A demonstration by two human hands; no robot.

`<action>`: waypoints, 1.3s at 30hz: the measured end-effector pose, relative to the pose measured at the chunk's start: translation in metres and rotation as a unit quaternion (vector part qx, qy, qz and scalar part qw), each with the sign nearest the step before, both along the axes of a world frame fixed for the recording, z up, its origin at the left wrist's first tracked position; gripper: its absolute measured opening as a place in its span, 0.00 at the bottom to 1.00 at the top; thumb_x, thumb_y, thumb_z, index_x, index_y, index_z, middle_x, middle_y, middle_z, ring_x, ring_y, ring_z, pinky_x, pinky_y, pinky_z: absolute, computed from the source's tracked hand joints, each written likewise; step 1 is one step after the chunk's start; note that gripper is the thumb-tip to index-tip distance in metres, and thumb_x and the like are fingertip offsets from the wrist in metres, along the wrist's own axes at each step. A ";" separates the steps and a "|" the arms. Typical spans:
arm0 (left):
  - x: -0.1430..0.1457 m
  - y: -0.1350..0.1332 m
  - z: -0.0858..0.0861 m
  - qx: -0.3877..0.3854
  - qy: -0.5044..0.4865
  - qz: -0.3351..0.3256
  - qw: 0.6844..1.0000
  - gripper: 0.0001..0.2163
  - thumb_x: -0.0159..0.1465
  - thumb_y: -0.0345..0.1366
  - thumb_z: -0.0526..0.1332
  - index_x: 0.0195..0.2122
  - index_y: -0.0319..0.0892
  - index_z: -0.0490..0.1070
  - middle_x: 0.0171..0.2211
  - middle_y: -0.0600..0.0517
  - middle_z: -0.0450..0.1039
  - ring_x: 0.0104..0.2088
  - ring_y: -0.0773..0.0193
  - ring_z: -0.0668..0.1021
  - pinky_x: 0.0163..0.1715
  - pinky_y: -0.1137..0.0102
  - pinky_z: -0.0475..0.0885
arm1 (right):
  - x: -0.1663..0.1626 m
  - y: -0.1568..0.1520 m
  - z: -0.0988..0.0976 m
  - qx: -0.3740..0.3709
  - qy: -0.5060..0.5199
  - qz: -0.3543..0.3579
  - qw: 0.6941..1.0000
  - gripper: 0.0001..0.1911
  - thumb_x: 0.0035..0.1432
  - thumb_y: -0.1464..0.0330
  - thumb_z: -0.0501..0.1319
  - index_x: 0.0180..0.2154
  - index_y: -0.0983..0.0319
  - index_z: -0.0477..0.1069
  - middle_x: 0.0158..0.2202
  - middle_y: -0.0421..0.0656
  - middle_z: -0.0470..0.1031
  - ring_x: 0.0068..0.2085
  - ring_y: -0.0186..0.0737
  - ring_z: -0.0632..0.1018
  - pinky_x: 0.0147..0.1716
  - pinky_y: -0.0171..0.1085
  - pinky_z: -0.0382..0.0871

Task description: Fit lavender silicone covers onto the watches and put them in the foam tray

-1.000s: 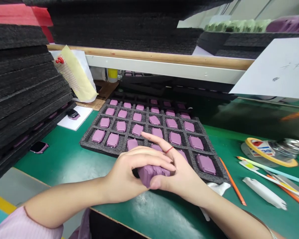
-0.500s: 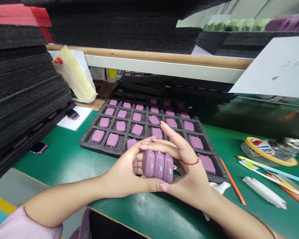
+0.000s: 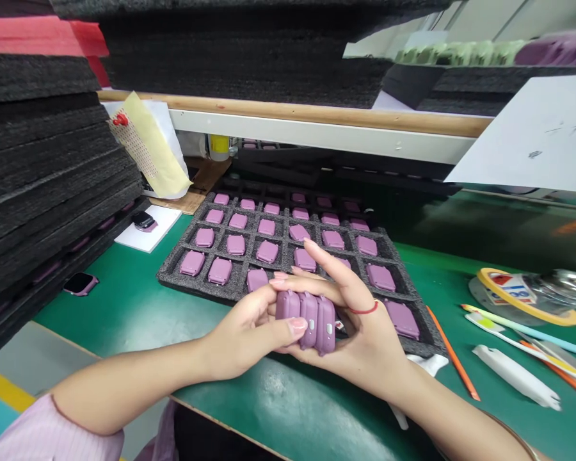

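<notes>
Three purple watch cases (image 3: pixel 320 323) stand side by side in a row between my two hands, just over the front edge of a black foam tray (image 3: pixel 173 274). My right hand (image 3: pixel 360 326) wraps round the row from the right, its fingers over the top and its palm underneath. On the left, my left hand (image 3: pixel 256 330) grips the row, with the thumb lying across the face of the leftmost case. The tray's compartments hold several more purple watch cases (image 3: pixel 267 251), and my hands hide some of its front compartments.
Stacked foam trays (image 3: pixel 43 160) rise at the left. A watch (image 3: pixel 80 283) and another on white paper (image 3: pixel 151 232) lie beside them. At the right are a glass bottle (image 3: pixel 513 291), an orange stick (image 3: pixel 454 352), a toothbrush (image 3: pixel 518 342) and a white piece (image 3: pixel 516 376). A shelf (image 3: pixel 317 131) spans above.
My left thumb has moved up and left, from under the row onto the leftmost case's face, covering its slot. My right hand keeps its hold. The whole view has shifted slightly.
</notes>
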State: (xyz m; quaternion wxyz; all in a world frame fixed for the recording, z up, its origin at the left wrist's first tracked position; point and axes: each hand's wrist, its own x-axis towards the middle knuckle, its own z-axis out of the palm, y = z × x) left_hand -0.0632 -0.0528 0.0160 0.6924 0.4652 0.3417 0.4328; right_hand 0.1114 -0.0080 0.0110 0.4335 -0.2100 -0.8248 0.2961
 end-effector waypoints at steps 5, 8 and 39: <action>0.002 0.001 -0.001 0.007 0.022 0.026 0.999 0.19 0.62 0.44 0.67 0.49 0.39 0.70 0.42 0.47 0.76 0.45 0.54 0.80 0.44 0.62 0.77 | 0.000 0.001 0.000 0.002 -0.001 0.011 1.000 0.47 0.53 0.67 0.74 0.69 0.49 0.54 0.66 0.47 0.68 0.56 0.49 0.80 0.62 0.50 0.73; 0.004 0.002 0.002 0.002 0.017 0.014 1.000 0.20 0.61 0.45 0.68 0.50 0.39 0.69 0.42 0.47 0.76 0.45 0.55 0.80 0.49 0.60 0.76 | -0.001 0.001 0.001 -0.002 -0.008 0.015 1.000 0.51 0.55 0.70 0.73 0.71 0.49 0.48 0.62 0.46 0.74 0.57 0.49 0.80 0.59 0.47 0.76; 0.002 -0.001 -0.001 0.311 0.225 0.126 0.915 0.19 0.55 0.34 0.74 0.49 0.43 0.78 0.46 0.50 0.83 0.46 0.60 0.84 0.50 0.70 0.77 | 0.006 0.002 0.006 -0.195 0.117 0.000 0.974 0.26 0.71 0.50 0.51 0.65 0.49 0.62 0.57 0.42 0.75 0.61 0.42 0.72 0.66 0.45 0.61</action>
